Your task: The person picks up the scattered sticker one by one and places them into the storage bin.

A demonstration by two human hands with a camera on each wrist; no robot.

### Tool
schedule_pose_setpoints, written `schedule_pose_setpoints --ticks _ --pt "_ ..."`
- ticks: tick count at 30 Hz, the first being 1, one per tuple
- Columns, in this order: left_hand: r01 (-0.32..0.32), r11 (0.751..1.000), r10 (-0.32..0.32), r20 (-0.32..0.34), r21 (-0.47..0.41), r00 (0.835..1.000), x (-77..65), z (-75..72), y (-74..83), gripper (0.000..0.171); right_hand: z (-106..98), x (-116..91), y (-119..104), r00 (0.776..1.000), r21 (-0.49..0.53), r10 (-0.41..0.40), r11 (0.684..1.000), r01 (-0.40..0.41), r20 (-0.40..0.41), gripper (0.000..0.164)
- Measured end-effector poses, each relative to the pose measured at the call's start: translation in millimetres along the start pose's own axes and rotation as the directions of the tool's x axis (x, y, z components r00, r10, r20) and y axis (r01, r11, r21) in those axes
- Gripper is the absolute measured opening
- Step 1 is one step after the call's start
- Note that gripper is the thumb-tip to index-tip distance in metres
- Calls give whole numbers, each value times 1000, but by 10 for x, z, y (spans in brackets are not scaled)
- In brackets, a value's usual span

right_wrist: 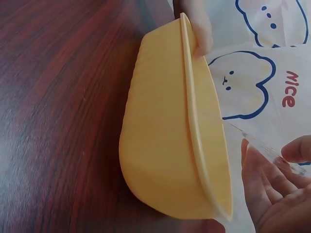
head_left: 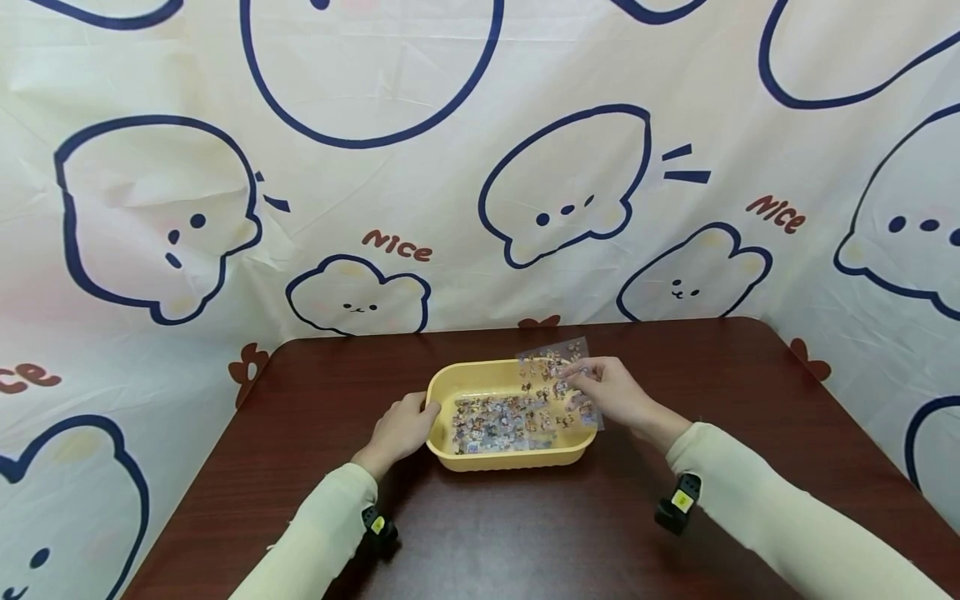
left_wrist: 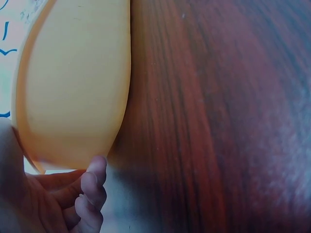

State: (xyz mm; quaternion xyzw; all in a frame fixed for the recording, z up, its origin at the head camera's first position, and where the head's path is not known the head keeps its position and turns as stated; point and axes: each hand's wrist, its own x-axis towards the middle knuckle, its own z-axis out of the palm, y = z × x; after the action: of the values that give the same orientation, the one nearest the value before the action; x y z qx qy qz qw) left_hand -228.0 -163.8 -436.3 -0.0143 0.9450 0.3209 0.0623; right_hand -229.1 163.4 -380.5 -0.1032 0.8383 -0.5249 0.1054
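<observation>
A yellow plastic basin [head_left: 510, 460] stands on the table, with several clear sheets of small printed stickers [head_left: 487, 423] lying inside. At its left end my left hand [head_left: 399, 429] grips the rim, thumb over the edge; the left wrist view shows the fingers [left_wrist: 97, 187] against the basin's outer wall [left_wrist: 75, 87]. Above the right end, my right hand [head_left: 611, 393] pinches a transparent sticker sheet [head_left: 540, 371] between thumb and fingers. This sheet is tilted and overlaps the far rim in the head view. In the right wrist view the sheet's edge [right_wrist: 262, 145] shows between thumb and fingertips.
The dark brown wooden table [head_left: 517, 533] extends around the basin on all sides. A white cloth [head_left: 442, 192] with blue cartoon outlines hangs behind and beside the table. Each sleeve carries a black wrist camera [head_left: 678, 504].
</observation>
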Motion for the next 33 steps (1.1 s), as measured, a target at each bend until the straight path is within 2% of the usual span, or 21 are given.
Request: schedule_pose_setpoints --ticks 5,22,33 --pt "6 1000 -6 0 -3 1000 -12 -8 7 46 99 57 -15 1000 -9 5 1000 -5 -1 29" --pt "8 1000 -8 0 -8 1000 -7 1 -1 46 277 152 33 997 62 41 997 -45 58 31" --pt "6 1000 -6 1 -4 1000 -10 -9 10 47 392 179 30 996 11 71 997 -72 62 30"
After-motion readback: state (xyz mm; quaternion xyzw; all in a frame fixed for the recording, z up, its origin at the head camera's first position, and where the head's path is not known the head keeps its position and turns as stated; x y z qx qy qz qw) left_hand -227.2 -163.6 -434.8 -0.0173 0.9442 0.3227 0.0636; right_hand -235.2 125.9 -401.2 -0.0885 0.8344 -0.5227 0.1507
